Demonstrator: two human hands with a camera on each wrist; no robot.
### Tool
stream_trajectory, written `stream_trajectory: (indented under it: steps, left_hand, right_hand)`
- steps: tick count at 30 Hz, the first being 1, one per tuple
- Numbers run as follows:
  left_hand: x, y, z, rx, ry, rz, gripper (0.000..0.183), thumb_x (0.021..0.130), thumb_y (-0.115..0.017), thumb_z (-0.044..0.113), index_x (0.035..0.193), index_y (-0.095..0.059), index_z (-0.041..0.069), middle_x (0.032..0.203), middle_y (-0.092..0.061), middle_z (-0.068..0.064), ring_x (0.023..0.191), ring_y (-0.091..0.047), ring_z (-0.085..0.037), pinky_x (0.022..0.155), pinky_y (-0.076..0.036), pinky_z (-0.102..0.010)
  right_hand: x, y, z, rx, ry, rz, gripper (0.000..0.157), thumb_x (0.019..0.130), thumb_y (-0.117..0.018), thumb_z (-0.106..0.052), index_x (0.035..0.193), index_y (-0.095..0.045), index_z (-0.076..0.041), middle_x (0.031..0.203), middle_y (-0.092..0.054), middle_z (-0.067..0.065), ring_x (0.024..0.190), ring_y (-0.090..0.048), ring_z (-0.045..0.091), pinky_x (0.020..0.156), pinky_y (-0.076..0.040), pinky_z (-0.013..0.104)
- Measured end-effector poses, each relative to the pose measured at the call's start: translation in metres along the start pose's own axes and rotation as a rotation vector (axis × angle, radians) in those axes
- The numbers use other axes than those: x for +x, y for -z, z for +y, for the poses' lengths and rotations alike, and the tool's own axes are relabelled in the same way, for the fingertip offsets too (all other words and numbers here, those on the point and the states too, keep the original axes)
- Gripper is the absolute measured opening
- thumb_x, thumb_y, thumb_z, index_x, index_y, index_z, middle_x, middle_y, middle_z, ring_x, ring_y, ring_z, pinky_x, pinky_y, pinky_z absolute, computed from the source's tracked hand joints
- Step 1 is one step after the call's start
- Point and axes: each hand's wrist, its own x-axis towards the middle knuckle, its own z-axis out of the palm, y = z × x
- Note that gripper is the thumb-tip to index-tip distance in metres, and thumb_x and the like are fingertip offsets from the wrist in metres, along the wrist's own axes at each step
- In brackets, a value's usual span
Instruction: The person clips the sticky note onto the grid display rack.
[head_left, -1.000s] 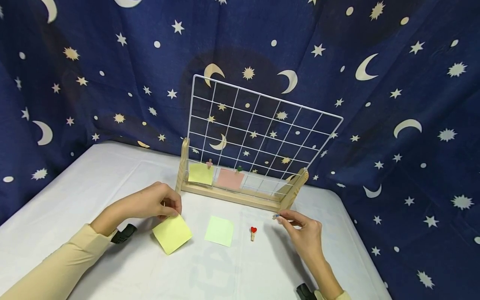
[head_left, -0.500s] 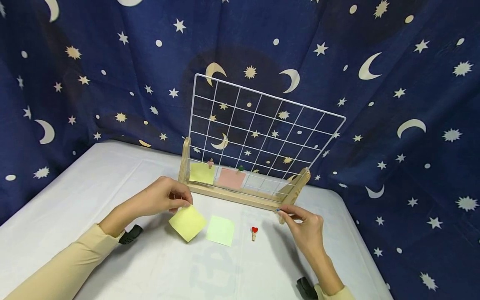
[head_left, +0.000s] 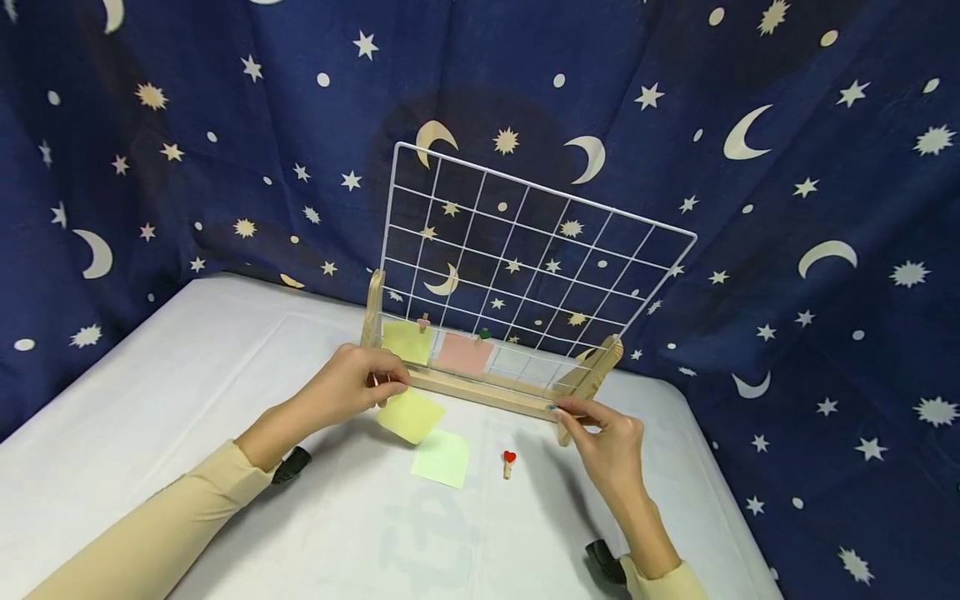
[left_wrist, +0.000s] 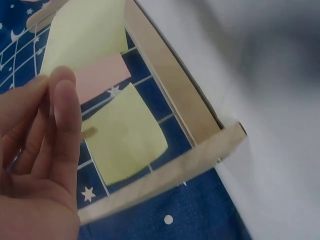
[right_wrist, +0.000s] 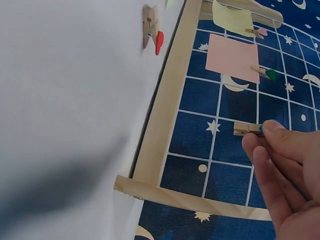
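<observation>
My left hand [head_left: 363,375] pinches a yellow sticky note [head_left: 412,416] by its upper corner, in front of the left part of the wire grid. In the left wrist view that note [left_wrist: 92,30] stands out beyond the fingertips. Between thumb and fingers my right hand [head_left: 606,437] grips a small wooden clothespin [right_wrist: 245,129] with a blue decoration, near the stand's right foot. Clipped low on the white grid [head_left: 525,225] are another yellow note [head_left: 406,342], under a pink-topped clothespin [head_left: 424,323], and a pink note [head_left: 463,353], under a green-topped clothespin [head_left: 482,335].
A pale green sticky note [head_left: 441,458] lies flat on the white table [head_left: 337,533]. To its right lies a clothespin with a red heart [head_left: 509,463]. The grid stands in a wooden base [head_left: 480,390] before a dark blue curtain [head_left: 225,150] with moons and stars.
My left hand has carried the yellow note right and toward the grid, from beside the green note to above its upper edge. The right hand, holding the clothespin, has risen slightly.
</observation>
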Motion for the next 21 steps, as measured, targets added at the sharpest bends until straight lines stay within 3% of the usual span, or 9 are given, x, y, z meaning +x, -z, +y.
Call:
stream_trajectory:
  steps: [4, 15, 21]
  left_hand:
    - [0.007, -0.008, 0.002, 0.004, -0.016, 0.035, 0.010, 0.088, -0.082, 0.001, 0.091, -0.080, 0.010, 0.075, -0.071, 0.006, 0.060, -0.061, 0.000, 0.059, -0.054, -0.023]
    - [0.022, -0.030, 0.011, 0.003, 0.034, 0.081, 0.007, 0.089, -0.082, 0.003, 0.090, -0.081, 0.010, 0.073, -0.073, 0.004, 0.061, -0.062, 0.000, 0.061, -0.055, -0.022]
    - [0.034, -0.041, 0.016, 0.033, 0.006, 0.095, 0.007, 0.089, -0.082, 0.003, 0.089, -0.081, 0.010, 0.073, -0.074, 0.005, 0.063, -0.064, -0.002, 0.062, -0.054, -0.021]
  right_hand:
    - [0.005, 0.002, -0.001, -0.009, -0.003, 0.002, 0.016, 0.081, -0.089, -0.002, 0.096, -0.084, -0.007, 0.088, -0.082, 0.002, 0.066, -0.076, 0.017, 0.065, -0.056, 0.015]
    - [0.025, -0.004, -0.006, -0.004, -0.012, 0.026, 0.015, 0.082, -0.088, -0.002, 0.095, -0.084, -0.008, 0.088, -0.082, 0.003, 0.066, -0.076, 0.018, 0.066, -0.054, 0.011]
    - [0.036, -0.011, -0.013, -0.005, -0.006, 0.027, 0.015, 0.081, -0.089, -0.001, 0.094, -0.084, -0.006, 0.087, -0.081, 0.005, 0.067, -0.077, 0.020, 0.068, -0.054, 0.009]
